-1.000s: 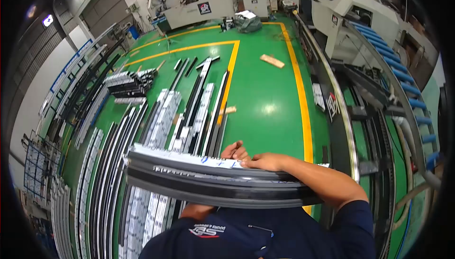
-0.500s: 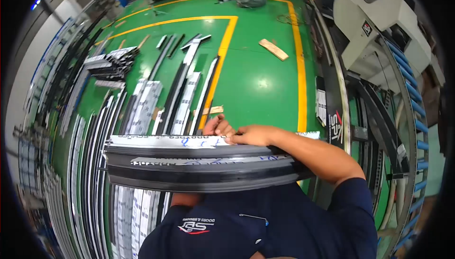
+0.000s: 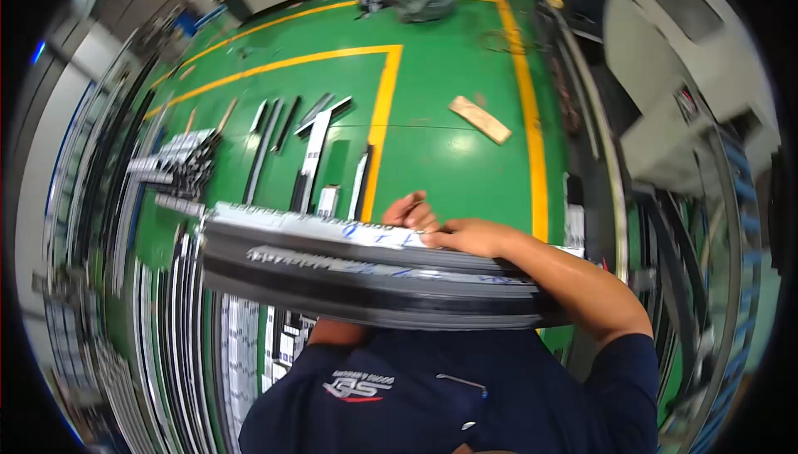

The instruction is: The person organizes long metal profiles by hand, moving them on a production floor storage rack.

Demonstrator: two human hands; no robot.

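Observation:
Across my chest lies a bundle of long window-frame profiles [image 3: 374, 292], dark grey and black, with white protective film and blue handwriting along the far edge. My right hand [image 3: 472, 238] is closed over the far edge, its forearm lying across the right part of the bundle. From underneath, my left arm supports the load; my left hand [image 3: 411, 211] shows beyond the far edge with curled fingers, close to the right one. Much of the left arm and palm is hidden by the profiles.
On the green floor, more profiles [image 3: 313, 155] lie ahead, with a stack [image 3: 179, 161] at left. A wooden plank [image 3: 480, 119] lies beyond. Long profiles [image 3: 179, 313] line the left side. A machine [image 3: 665, 46] and a roller conveyor [image 3: 736, 246] stand at right.
My view has shifted over the floor. The bundle stays in both hands, and its left end has swung slightly farther from my body, so it now slants.

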